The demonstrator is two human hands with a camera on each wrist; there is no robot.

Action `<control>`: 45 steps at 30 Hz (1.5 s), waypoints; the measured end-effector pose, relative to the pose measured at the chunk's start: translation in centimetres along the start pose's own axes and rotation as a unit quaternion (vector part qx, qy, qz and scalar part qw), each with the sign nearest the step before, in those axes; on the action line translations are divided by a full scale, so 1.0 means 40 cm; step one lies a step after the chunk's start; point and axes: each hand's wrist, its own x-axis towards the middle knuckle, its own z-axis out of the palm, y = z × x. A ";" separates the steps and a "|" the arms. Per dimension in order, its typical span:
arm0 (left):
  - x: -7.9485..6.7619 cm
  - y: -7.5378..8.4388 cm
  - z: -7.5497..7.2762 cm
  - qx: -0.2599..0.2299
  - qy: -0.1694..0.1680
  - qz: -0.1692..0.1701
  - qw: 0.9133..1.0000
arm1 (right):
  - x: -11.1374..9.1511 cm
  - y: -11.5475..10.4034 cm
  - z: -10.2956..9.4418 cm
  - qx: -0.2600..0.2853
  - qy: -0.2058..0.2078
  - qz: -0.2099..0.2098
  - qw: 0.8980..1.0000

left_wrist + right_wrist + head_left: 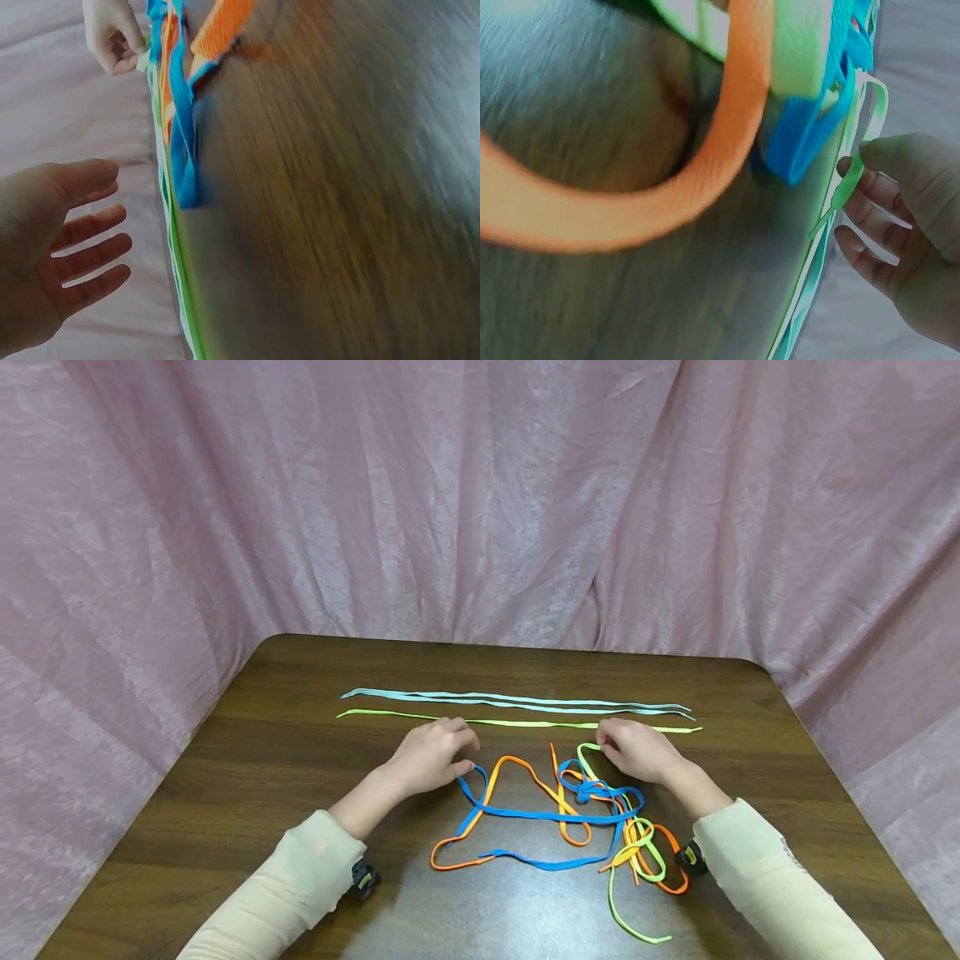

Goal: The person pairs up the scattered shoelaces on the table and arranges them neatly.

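My right hand [637, 750] pinches a yellow-green shoelace [849, 182] between thumb and fingers near its tip, which points down past the fingertips. The rest of that lace runs into a tangle with a blue shoelace [525, 815] and orange shoelaces [512, 760] on the table. My left hand [427, 756] hovers at the tangle's left side, holding nothing, its fingers loosely spread in the left wrist view. A blue loop lies close to its thumb in the head view. Beyond both hands, another yellow-green shoelace [517, 722] lies stretched out straight from left to right.
Two light-blue shoelaces [517, 702] lie straight, side by side, behind the straight yellow-green one. The brown wooden table [247, 760] has rounded far corners. A pink curtain [450, 510] hangs around its far side.
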 end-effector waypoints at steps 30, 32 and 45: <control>0.076 0.221 0.039 0.050 -0.063 0.176 0.981 | -0.140 0.120 -0.076 -0.004 0.063 0.081 0.995; 0.080 0.239 0.042 0.053 -0.064 0.191 0.978 | -0.149 0.125 -0.076 -0.003 0.067 0.085 0.994; 0.084 0.344 0.083 0.089 -0.084 0.300 0.946 | -0.174 0.135 -0.062 -0.009 0.101 0.079 0.992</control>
